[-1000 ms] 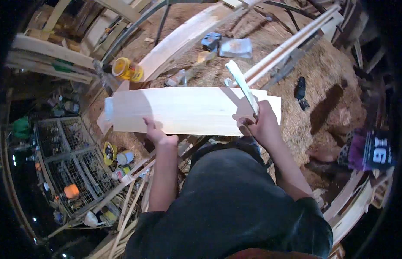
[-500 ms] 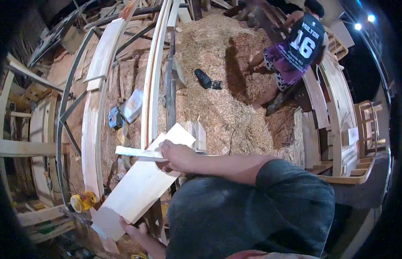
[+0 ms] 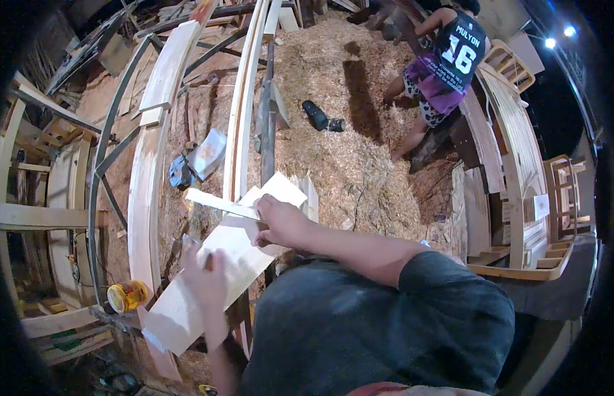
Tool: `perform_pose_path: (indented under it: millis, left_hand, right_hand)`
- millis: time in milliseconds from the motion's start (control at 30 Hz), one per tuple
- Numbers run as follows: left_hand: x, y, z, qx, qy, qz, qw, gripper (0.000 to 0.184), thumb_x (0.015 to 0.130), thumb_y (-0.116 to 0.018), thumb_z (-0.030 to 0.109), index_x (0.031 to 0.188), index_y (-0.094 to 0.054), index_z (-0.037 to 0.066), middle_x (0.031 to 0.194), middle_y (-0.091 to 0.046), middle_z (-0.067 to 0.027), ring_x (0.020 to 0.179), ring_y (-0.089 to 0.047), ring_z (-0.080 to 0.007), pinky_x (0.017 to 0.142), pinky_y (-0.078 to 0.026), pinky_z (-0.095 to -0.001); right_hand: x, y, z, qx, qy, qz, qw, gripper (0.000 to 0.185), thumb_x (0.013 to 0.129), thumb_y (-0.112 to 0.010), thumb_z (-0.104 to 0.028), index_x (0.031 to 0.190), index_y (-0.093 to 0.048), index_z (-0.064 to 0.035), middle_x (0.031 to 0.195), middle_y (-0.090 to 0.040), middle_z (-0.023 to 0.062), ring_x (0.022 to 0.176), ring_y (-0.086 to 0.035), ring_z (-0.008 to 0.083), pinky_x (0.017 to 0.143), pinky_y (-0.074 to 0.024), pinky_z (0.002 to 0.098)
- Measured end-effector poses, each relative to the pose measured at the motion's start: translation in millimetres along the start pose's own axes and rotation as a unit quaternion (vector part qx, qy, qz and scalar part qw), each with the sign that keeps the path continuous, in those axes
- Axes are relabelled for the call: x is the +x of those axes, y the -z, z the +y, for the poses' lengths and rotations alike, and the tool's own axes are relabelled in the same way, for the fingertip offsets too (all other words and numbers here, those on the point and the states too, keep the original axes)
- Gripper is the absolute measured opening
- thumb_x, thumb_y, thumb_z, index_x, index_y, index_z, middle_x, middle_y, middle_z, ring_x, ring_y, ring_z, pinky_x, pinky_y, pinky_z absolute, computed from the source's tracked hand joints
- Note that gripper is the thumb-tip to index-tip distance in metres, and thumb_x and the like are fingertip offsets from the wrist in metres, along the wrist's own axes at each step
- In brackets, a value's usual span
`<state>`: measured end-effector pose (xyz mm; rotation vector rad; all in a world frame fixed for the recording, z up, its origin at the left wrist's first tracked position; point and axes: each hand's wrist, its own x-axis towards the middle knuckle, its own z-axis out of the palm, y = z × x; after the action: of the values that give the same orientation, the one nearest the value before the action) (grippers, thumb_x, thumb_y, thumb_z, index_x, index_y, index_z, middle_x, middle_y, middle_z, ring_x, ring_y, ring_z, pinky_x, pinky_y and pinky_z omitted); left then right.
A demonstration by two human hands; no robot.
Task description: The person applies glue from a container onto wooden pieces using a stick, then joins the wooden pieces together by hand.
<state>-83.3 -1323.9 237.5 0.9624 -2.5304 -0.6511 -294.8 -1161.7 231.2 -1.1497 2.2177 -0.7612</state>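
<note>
A wide pale wooden board [image 3: 244, 254] lies at a slant in front of me. My right hand [image 3: 280, 221] rests over its upper part, its fingers closed on a thin pale strip [image 3: 221, 204] that juts out to the left across the board. My left hand [image 3: 205, 277] is over the board's left side, blurred by motion, with thumb and fingers apart and nothing visible between them. Whether it touches the board I cannot tell. Beneath the board, its support is mostly hidden.
Long planks [image 3: 146, 198] and a narrow beam [image 3: 243, 112] run away from me. A yellow-labelled jar [image 3: 127, 296] stands at left. Wood shavings [image 3: 320, 171] cover the ground, with black slippers [image 3: 315, 115] on them. Another person [image 3: 452, 66] bends at upper right near wooden frames [image 3: 518, 165].
My left hand has let go of the board's lower edge and moved up over its face. The strip in my right hand has tilted, its left end now higher. The view has shifted slightly.
</note>
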Motion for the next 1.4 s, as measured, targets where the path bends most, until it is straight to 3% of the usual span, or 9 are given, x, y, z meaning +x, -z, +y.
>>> perform_pose_path:
  millis: [300, 367, 500, 733, 767, 867, 967, 1067, 1400]
  left_hand:
    - [14, -66, 49, 0.153, -0.072, 0.032, 0.985, 0.064, 0.088, -0.074, 0.04, 0.141, -0.056, 0.009, 0.133, -0.058, -0.014, 0.133, -0.049, -0.034, 0.116, -0.03, -0.0548]
    - [16, -69, 47, 0.153, -0.063, 0.026, 0.986, 0.065, 0.089, -0.073, 0.043, 0.142, -0.055, 0.009, 0.132, -0.058, -0.0143, 0.132, -0.049, -0.0348, 0.116, -0.03, -0.0556]
    - [17, -70, 49, 0.181, -0.037, 0.039, 0.982, 0.068, 0.088, -0.072, 0.052, 0.139, -0.059, 0.009, 0.129, -0.058, -0.0157, 0.129, -0.05, -0.0354, 0.116, -0.029, -0.0563]
    - [19, -72, 49, 0.199, -0.043, 0.046, 0.978, 0.068, 0.087, -0.072, 0.052, 0.139, -0.058, 0.01, 0.127, -0.06, -0.0142, 0.124, -0.054, -0.0345, 0.115, -0.029, -0.0556]
    - [19, -72, 50, 0.204, -0.043, 0.042, 0.977, 0.068, 0.087, -0.071, 0.052, 0.139, -0.058, 0.01, 0.127, -0.06, -0.0138, 0.124, -0.054, -0.0343, 0.115, -0.03, -0.0555]
    - [17, -73, 49, 0.224, -0.035, 0.035, 0.973, 0.07, 0.087, -0.071, 0.052, 0.141, -0.056, 0.01, 0.128, -0.06, -0.0134, 0.126, -0.054, -0.0339, 0.114, -0.03, -0.0559]
    - [18, -74, 49, 0.209, -0.034, 0.026, 0.977, 0.072, 0.087, -0.071, 0.053, 0.142, -0.055, 0.01, 0.13, -0.06, -0.0134, 0.126, -0.054, -0.0342, 0.113, -0.03, -0.0561]
    - [17, -72, 49, 0.197, -0.009, -0.011, 0.98, 0.071, 0.09, -0.07, 0.054, 0.145, -0.056, 0.011, 0.137, -0.058, -0.0195, 0.135, -0.048, -0.0423, 0.116, -0.027, -0.0599]
    - [19, -71, 51, 0.195, 0.0, -0.011, 0.981, 0.071, 0.088, -0.071, 0.055, 0.144, -0.057, 0.013, 0.135, -0.061, -0.0165, 0.13, -0.053, -0.0387, 0.113, -0.03, -0.0594]
  right_hand:
    - [-3, -8, 8, 0.02, 0.053, 0.07, 0.996, 0.064, 0.075, -0.091, -0.03, 0.116, -0.056, 0.0038, 0.114, -0.062, 0.0239, 0.103, -0.067, 0.0451, 0.088, -0.055, 0.05]
    - [-14, 27, -12, 0.103, -0.081, 0.006, 0.991, 0.057, 0.082, -0.088, -0.033, 0.111, -0.057, 0.0046, 0.101, -0.067, 0.0273, 0.098, -0.069, 0.0463, 0.084, -0.0545, 0.0494]
    - [-31, 83, -7, 0.004, -0.169, 0.04, 0.985, 0.051, 0.096, -0.074, -0.044, 0.105, -0.061, 0.0043, 0.092, -0.07, 0.0258, 0.092, -0.07, 0.045, 0.081, -0.0542, 0.051]
    - [-83, 107, 69, 0.136, -0.157, 0.087, 0.974, 0.026, 0.104, -0.063, -0.025, 0.11, -0.065, 0.0004, 0.08, -0.066, 0.0131, 0.076, -0.068, 0.0215, 0.07, -0.0519, 0.0384]
    - [-87, 106, 71, 0.103, -0.206, 0.037, 0.972, 0.035, 0.107, -0.062, -0.026, 0.13, -0.067, -0.0011, 0.082, -0.067, 0.0088, 0.073, -0.065, 0.0186, 0.07, -0.052, 0.0349]
    - [-104, 82, 82, -0.038, -0.063, 0.113, 0.991, 0.036, 0.105, -0.063, -0.023, 0.136, -0.067, -0.0064, 0.084, -0.068, 0.0137, 0.077, -0.067, 0.0296, 0.073, -0.053, 0.0396]
    - [-112, 68, 73, -0.029, -0.108, 0.102, 0.988, 0.035, 0.102, -0.065, -0.021, 0.136, -0.069, -0.0106, 0.088, -0.066, 0.0172, 0.082, -0.064, 0.0378, 0.075, -0.0532, 0.0437]
    - [-119, 45, 86, -0.049, -0.07, 0.119, 0.989, 0.03, 0.101, -0.064, -0.017, 0.13, -0.071, -0.0123, 0.088, -0.063, 0.0191, 0.082, -0.064, 0.0397, 0.073, -0.053, 0.0495]
    - [-130, 27, 93, -0.106, -0.045, 0.215, 0.97, 0.03, 0.097, -0.066, -0.013, 0.125, -0.074, -0.019, 0.085, -0.061, 0.0158, 0.075, -0.063, 0.0349, 0.063, -0.0539, 0.0466]
